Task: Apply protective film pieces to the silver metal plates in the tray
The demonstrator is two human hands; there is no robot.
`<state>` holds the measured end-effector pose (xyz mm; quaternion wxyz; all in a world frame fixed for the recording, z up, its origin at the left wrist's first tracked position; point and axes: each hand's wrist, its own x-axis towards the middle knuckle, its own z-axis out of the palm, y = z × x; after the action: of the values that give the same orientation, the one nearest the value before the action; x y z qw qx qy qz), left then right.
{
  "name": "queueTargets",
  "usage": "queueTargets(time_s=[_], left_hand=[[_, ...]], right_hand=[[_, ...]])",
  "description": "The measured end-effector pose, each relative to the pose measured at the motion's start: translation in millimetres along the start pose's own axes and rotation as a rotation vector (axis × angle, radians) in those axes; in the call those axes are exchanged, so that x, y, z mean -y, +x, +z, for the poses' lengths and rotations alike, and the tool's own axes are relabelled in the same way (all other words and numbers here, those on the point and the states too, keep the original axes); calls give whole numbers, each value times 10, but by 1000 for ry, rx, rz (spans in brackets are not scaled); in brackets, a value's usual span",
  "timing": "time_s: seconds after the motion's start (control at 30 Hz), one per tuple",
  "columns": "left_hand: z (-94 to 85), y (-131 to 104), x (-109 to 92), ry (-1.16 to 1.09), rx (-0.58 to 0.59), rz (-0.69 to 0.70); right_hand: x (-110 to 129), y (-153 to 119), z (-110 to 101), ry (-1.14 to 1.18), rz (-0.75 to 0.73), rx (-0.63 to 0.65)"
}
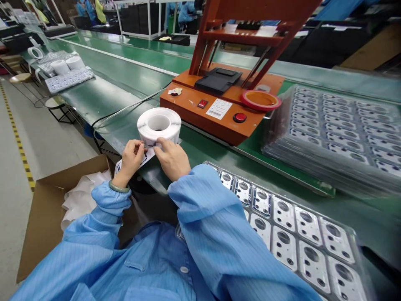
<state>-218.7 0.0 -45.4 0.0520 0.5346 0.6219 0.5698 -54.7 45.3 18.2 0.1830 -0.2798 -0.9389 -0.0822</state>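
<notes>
The left hand (132,160) has its fingers nearly closed at the free strip (144,157) hanging from the white label roll (159,125); a dark piece shows by the fingertips, though which thing they grip is too small to tell. The right hand (173,159) rests its fingers against the roll's near side, thumb and forefinger close together. The roll lies flat, hole up, on the green worktop (194,151), at about twelve o'clock from both hands. At one o'clock from the roll stands an orange press (200,106) with a red tape ring (261,100) on its right front corner. A tray of metal plates (283,221) lies at four o'clock, stacked trays (338,133) at three, and an open cardboard box (40,221) at eight.
</notes>
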Motion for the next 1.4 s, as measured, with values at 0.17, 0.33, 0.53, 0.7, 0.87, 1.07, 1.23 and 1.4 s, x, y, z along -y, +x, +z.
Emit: queueTargets(time_s=[0.17,0.33,0.53,0.7,0.87,1.07,1.23,1.4], left_hand=[[10,3,44,-27,9,-7],[-13,23,69,-45,8,-12],[-107,87,77,-65,-39,-43],[-136,62,100,-106,-48,-90],[-115,57,146,-129,-57,-160],[-115,86,172,-114,-35,-170],[-162,9,145,-62,37,-87],[-199,-77,98,37,41,19]], right_hand=[[-24,7,47,-17,-17,-56],[-83,-70,102,-18,-61,-88],[-109,-161,153,2,-46,-119],[-101,-151,151,33,-37,-126],[-98,-175,131,72,-24,-137],[-91,-199,120,150,8,-132],[-83,-205,136,175,20,-121],[-102,-222,149,181,4,-123]])
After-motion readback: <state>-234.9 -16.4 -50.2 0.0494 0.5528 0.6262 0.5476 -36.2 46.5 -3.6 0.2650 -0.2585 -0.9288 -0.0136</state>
